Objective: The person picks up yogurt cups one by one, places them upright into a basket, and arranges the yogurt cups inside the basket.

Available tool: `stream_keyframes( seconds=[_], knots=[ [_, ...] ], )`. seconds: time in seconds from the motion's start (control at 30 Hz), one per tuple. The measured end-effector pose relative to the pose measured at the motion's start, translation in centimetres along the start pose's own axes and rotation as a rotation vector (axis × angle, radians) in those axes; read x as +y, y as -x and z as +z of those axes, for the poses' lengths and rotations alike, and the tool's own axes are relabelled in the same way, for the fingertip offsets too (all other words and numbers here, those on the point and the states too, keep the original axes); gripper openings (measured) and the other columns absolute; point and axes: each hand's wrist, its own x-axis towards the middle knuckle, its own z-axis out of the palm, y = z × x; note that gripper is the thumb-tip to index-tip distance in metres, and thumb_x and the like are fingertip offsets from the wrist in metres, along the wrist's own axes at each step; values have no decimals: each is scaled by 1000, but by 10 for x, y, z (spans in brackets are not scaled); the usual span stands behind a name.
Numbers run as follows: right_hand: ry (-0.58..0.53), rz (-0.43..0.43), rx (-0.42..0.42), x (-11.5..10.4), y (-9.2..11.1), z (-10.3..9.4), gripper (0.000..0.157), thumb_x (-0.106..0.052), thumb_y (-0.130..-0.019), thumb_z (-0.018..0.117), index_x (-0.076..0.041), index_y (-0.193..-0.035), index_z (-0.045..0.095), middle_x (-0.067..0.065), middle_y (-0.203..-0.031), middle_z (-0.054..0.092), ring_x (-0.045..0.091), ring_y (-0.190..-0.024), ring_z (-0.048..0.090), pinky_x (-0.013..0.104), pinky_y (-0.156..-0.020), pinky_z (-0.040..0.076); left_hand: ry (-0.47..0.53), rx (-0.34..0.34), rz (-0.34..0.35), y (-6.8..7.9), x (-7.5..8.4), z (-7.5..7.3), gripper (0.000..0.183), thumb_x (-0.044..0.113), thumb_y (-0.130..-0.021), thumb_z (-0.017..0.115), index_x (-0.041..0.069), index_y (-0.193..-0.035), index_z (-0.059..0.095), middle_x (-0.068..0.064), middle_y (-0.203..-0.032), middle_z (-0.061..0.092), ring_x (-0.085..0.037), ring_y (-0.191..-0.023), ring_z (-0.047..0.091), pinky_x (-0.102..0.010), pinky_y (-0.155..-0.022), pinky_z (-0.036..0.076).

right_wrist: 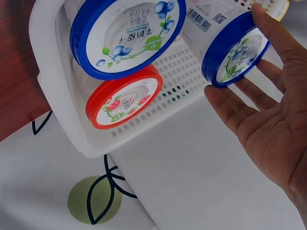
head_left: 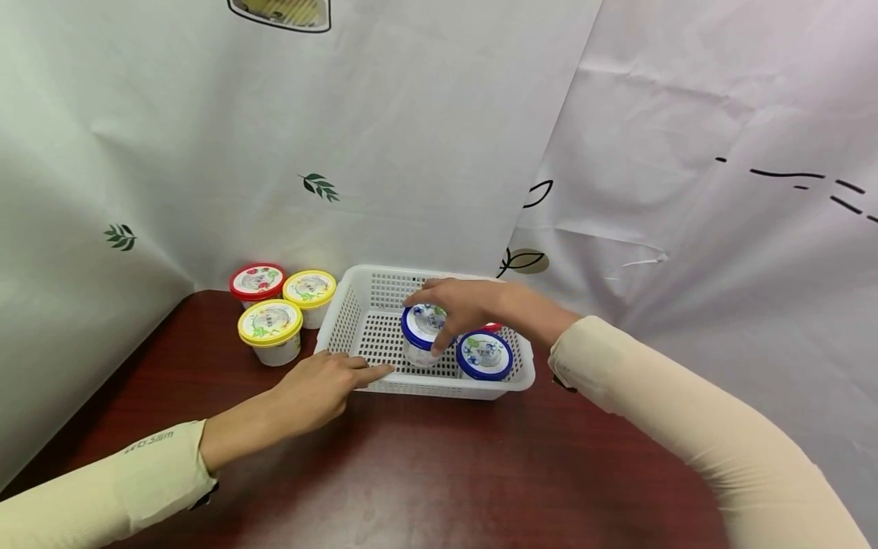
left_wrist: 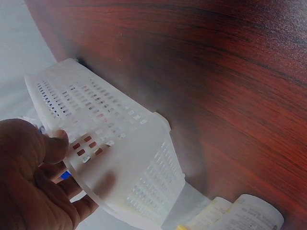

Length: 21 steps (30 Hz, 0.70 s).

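Note:
A white perforated plastic basket [head_left: 439,387] stands on the table. My left hand [head_left: 318,387] holds its near rim, thumb [left_wrist: 56,146] outside and the other fingers inside. Over the basket, my right hand [head_left: 468,301] grips a blue-lidded tub [head_left: 421,326] near its lid, thumb on one side and fingers on the other. That tub looks upright; whether its base touches the basket floor I cannot tell. To its right inside the basket are another blue-lidded tub [right_wrist: 132,38] and a red-lidded tub [right_wrist: 127,103], the latter mostly hidden by the hand in the head view.
Left of the basket, a red-lidded tub [head_left: 257,282] and two yellow-lidded tubs [head_left: 270,324] stand close together on the dark red wooden table [head_left: 439,473]. A pale printed curtain [head_left: 411,152] hangs right behind the basket.

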Motion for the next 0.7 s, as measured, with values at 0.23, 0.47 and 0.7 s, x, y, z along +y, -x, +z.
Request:
stream_keyframes(
  seconds=[0.23,0.47,0.7],
  knots=[
    [-16,13,-9,-1,-2,11,99,-41,-91,96,-26,-174,44,13,-182,39,37,-169,39,58,-137,36,5,1,2,0,-1,1,73,-13,-81,73,25,-142,79,-1,-98,79,-27,-80,73,-43,-71,62],
    [20,11,-13,1,-6,20,97,-42,-93,94,-25,-174,45,13,-179,43,34,-167,44,56,-136,38,-3,0,-2,-1,0,1,72,-12,-81,73,25,-142,79,-1,-98,79,-27,-80,73,-43,-72,62],
    [-8,20,-46,0,-10,30,93,-40,-95,93,-26,-174,45,12,-182,40,35,-168,41,58,-136,39,-9,-2,-5,0,0,1,71,-11,-82,74,25,-143,79,-1,-98,78,-27,-79,72,-43,-72,61]
  ],
)
